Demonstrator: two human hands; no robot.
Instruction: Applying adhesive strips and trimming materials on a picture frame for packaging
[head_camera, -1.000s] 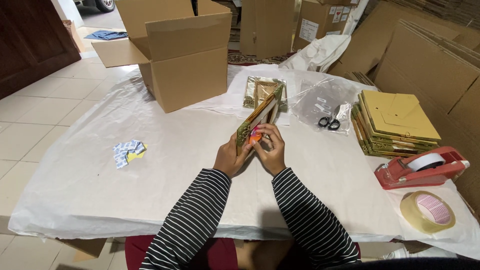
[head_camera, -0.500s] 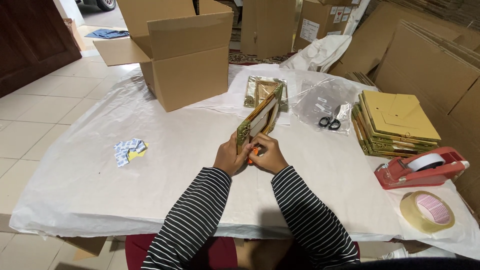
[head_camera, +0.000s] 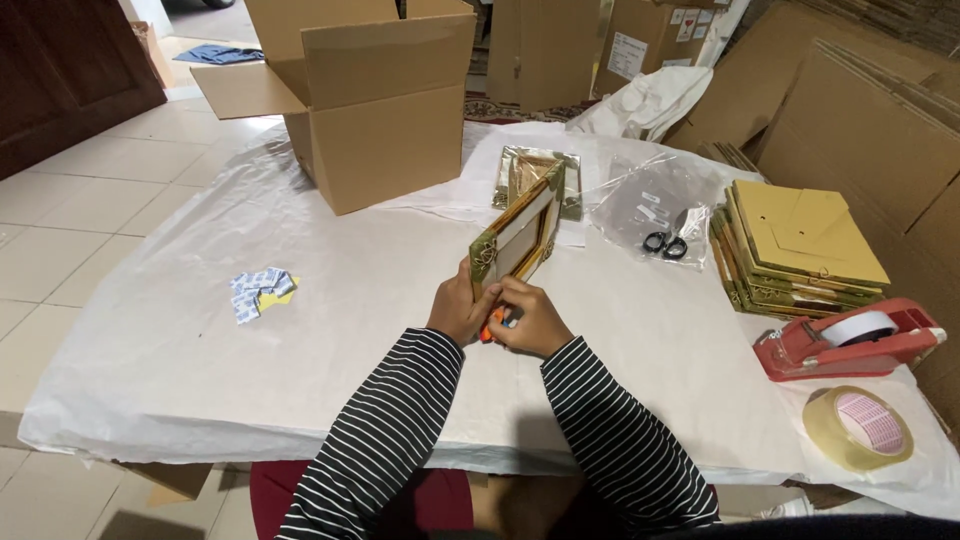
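Head view: both hands (head_camera: 500, 315) hold gold frame (head_camera: 520, 232) upright.

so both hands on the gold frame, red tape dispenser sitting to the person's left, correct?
Not quite. Both hands, left hand and right hand, are on the gold frame, but the head view shows the red tape dispenser to the person's right.

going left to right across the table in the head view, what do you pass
Small blue and yellow packets → open cardboard box → left hand → gold frame held on edge → black scissors → stack of gold frames → red tape dispenser
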